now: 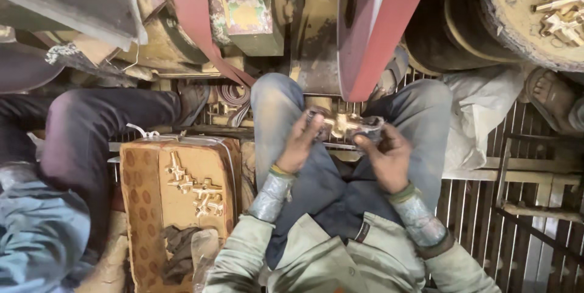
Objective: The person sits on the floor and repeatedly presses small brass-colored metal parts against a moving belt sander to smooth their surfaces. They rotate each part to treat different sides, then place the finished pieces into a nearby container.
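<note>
I sit with my knees apart in blue jeans, and both hands meet between them. My left hand (302,141) and my right hand (384,153) together grip a brass fitting (342,124), a short cross-shaped piece with a yellow shine. Grey wraps cover the ends of the fitting under my fingers. Both wrists are bound in silvery tape. Just beyond the fitting a wide red belt (377,25) runs upward on a grimy machine.
A padded brown cushion (152,208) at my left carries several brass fittings (194,186) and a dark rag. Another person's leg (91,135) lies left of it. A round dusty drum (523,19) with more fittings stands top right, a sandalled foot (547,89) below it. A metal grating (523,165) covers the floor.
</note>
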